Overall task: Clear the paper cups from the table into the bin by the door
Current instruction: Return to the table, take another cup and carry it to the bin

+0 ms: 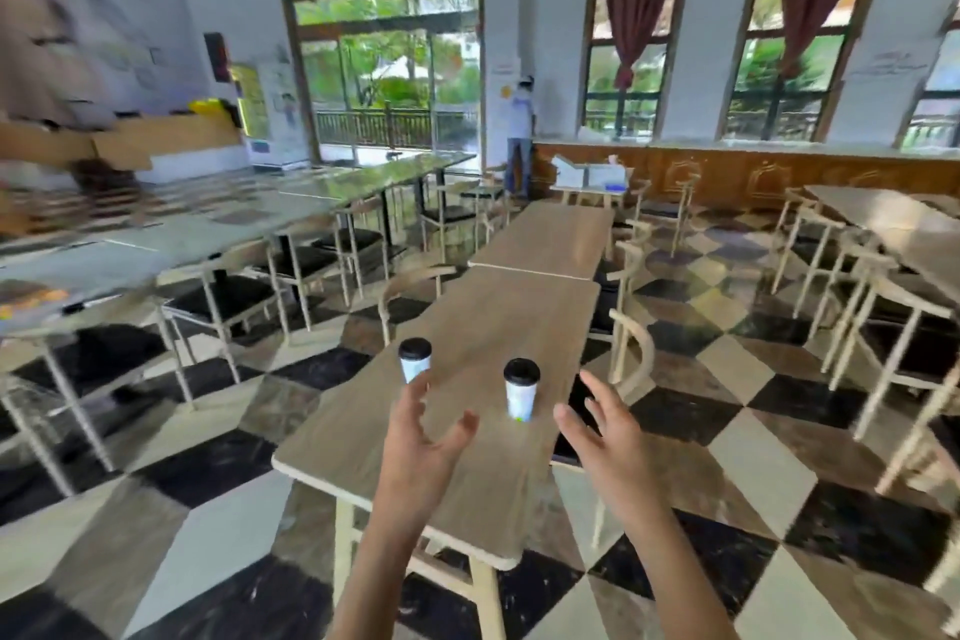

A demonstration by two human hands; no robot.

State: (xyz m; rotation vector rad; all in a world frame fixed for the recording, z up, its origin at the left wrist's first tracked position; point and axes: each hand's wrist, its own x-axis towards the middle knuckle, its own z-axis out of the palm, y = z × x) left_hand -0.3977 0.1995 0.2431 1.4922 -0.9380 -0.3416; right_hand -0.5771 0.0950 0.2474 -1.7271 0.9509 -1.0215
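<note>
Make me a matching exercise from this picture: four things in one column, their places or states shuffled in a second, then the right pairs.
Things
1. left cup
2. right cup
3. left hand
4. right hand

Places or states
A. open, empty, just right of the nearer cup
B. upright near the table's left edge
C. open, fingertips close below the farther cup
D. upright between the two hands

Pairs: 1-B, 2-D, 3-C, 4-A
</note>
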